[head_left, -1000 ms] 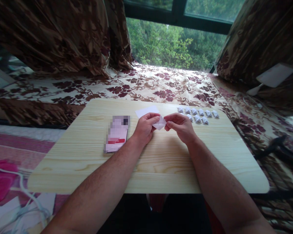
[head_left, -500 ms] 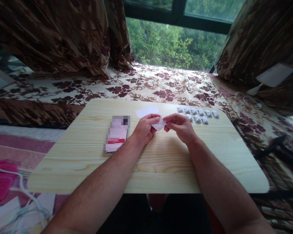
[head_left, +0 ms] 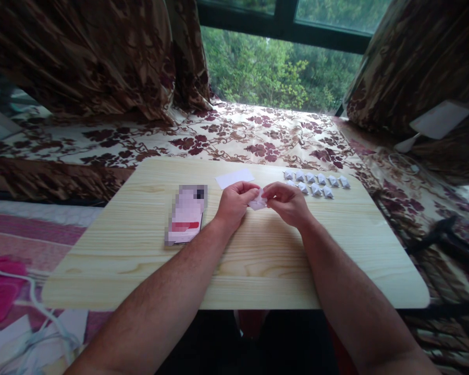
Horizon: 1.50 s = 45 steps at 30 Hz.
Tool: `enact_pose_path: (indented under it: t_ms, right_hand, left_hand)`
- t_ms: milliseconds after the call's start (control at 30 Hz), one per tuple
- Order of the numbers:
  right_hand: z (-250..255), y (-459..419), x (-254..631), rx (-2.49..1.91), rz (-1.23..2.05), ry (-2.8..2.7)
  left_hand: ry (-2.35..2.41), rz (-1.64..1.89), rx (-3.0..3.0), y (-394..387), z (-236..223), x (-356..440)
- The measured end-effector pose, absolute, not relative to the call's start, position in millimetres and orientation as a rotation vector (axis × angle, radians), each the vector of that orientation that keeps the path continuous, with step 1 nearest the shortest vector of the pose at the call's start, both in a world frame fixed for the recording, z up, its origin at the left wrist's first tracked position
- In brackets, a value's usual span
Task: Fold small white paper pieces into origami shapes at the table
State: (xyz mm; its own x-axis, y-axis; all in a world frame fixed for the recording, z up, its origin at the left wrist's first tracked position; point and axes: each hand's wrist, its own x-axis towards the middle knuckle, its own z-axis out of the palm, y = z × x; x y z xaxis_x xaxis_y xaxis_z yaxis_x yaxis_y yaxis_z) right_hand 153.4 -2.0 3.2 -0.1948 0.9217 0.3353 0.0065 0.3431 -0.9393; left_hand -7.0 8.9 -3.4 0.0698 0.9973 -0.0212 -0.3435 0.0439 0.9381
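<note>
Hands (head_left: 234, 203) around creased white paper (head_left: 257, 203)

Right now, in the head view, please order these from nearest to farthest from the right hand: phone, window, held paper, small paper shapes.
From the right hand:
1. Held paper: at its fingertips.
2. Small paper shapes: on the table, just beyond the hand.
3. Phone: toward the table's left side, past the left hand.
4. Window: far side, beyond the table.

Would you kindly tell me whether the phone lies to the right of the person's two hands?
No, the phone lies on the table to the left of the left hand.
</note>
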Motion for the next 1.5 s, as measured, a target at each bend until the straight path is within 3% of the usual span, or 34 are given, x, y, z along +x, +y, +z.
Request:
enact_pose_path:
  t_ms: [267, 1500]
  right_hand:
    - [3.6, 1.9, 161.7, -0.894, 1.227, -1.484]
    - [1.7, 0.7, 150.0, -1.035, 1.018, -1.368]
  left_hand:
    - [0.962, 1.295, 1.077, 6.4, -3.3, -6.1]
    - [0.950, 1.228, 1.161, -0.4, 1.2, -4.4]
